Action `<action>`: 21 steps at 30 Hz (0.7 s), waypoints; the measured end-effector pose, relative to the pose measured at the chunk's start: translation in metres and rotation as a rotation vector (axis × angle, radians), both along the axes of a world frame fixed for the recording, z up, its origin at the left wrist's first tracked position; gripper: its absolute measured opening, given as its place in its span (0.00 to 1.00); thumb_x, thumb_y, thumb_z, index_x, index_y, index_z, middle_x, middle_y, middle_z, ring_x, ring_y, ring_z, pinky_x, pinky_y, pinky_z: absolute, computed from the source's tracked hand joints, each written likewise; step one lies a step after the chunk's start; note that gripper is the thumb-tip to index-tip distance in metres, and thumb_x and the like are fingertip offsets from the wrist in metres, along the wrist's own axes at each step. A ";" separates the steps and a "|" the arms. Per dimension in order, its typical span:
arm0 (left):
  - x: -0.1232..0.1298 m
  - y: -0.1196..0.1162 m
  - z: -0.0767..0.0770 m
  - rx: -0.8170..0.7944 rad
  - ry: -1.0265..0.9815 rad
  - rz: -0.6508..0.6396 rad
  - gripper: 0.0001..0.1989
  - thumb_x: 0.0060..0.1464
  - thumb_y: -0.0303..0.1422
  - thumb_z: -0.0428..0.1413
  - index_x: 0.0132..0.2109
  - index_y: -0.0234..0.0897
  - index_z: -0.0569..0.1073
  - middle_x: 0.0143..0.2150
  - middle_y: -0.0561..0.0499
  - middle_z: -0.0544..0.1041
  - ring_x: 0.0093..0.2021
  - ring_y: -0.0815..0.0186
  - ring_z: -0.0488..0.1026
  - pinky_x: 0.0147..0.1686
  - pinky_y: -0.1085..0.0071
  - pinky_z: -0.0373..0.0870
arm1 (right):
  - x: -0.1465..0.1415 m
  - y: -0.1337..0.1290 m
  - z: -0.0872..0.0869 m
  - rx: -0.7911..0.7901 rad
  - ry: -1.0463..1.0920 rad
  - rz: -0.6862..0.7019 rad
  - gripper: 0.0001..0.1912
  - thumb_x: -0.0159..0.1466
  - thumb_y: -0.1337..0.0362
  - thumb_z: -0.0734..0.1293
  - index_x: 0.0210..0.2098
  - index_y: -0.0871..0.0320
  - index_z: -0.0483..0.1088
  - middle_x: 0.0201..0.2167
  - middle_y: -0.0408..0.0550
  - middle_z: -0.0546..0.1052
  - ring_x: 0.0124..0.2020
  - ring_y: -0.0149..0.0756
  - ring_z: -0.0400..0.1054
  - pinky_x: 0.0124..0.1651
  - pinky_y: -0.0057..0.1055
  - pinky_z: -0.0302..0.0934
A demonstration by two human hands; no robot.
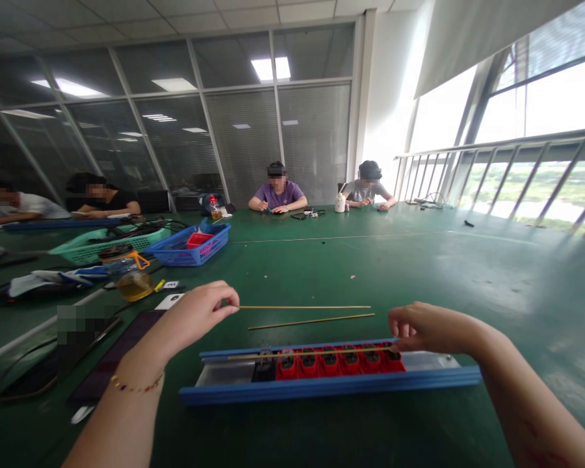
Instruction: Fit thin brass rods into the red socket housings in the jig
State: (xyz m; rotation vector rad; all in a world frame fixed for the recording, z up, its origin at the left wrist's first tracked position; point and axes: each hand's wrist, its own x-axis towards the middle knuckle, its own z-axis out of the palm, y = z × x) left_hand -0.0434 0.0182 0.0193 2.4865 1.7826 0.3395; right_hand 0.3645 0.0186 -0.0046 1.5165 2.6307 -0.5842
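My left hand (205,311) pinches the left end of a thin yellowish stick (305,307), which points right across the table. My right hand (419,329) is closed at the right end of a second stick (253,357), which stretches left over a blue-edged metal rail (322,389). In the rail's channel sits a row of several red blocks (288,374) with black pieces in them, and a black block (264,372) at the left end. A third stick (312,322) lies on the table between the other two. My right fingertips are partly hidden.
The green table (419,260) stretches far ahead. On my left are a dark tablet (117,364), a jar of yellow liquid (132,279), a blue basket (185,253) and a green basket (78,250). Several people sit at the far side and left.
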 end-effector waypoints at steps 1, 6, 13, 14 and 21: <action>0.003 0.004 -0.005 -0.010 -0.002 -0.005 0.12 0.50 0.40 0.48 0.32 0.39 0.72 0.34 0.52 0.71 0.29 0.68 0.66 0.29 0.73 0.58 | -0.001 -0.001 0.000 -0.010 -0.002 0.011 0.13 0.55 0.55 0.62 0.34 0.55 0.70 0.32 0.46 0.76 0.31 0.38 0.70 0.29 0.28 0.60; 0.018 0.025 -0.038 -0.134 -0.014 -0.088 0.10 0.50 0.38 0.49 0.30 0.39 0.72 0.31 0.52 0.72 0.31 0.67 0.68 0.30 0.74 0.59 | -0.011 -0.006 0.002 0.003 -0.032 0.039 0.10 0.55 0.60 0.61 0.35 0.56 0.70 0.32 0.47 0.77 0.32 0.38 0.70 0.29 0.27 0.60; 0.029 0.048 -0.086 -0.170 -0.002 -0.050 0.06 0.48 0.34 0.51 0.30 0.40 0.72 0.29 0.53 0.74 0.30 0.67 0.69 0.28 0.75 0.59 | -0.018 -0.008 0.000 0.083 -0.095 0.040 0.08 0.53 0.65 0.61 0.31 0.56 0.69 0.29 0.46 0.76 0.29 0.37 0.69 0.26 0.26 0.56; 0.030 0.050 -0.092 -0.160 0.011 -0.035 0.06 0.48 0.33 0.51 0.30 0.40 0.72 0.29 0.53 0.74 0.30 0.67 0.69 0.29 0.75 0.59 | -0.018 -0.008 0.000 0.097 -0.102 0.040 0.08 0.53 0.65 0.61 0.31 0.56 0.69 0.28 0.46 0.76 0.28 0.37 0.69 0.26 0.26 0.55; 0.033 0.055 -0.109 -0.084 0.050 -0.017 0.03 0.48 0.30 0.52 0.30 0.40 0.71 0.32 0.53 0.73 0.33 0.67 0.69 0.31 0.75 0.59 | -0.007 -0.009 0.012 0.079 0.064 0.122 0.09 0.58 0.64 0.59 0.32 0.54 0.71 0.25 0.43 0.75 0.26 0.33 0.67 0.27 0.25 0.55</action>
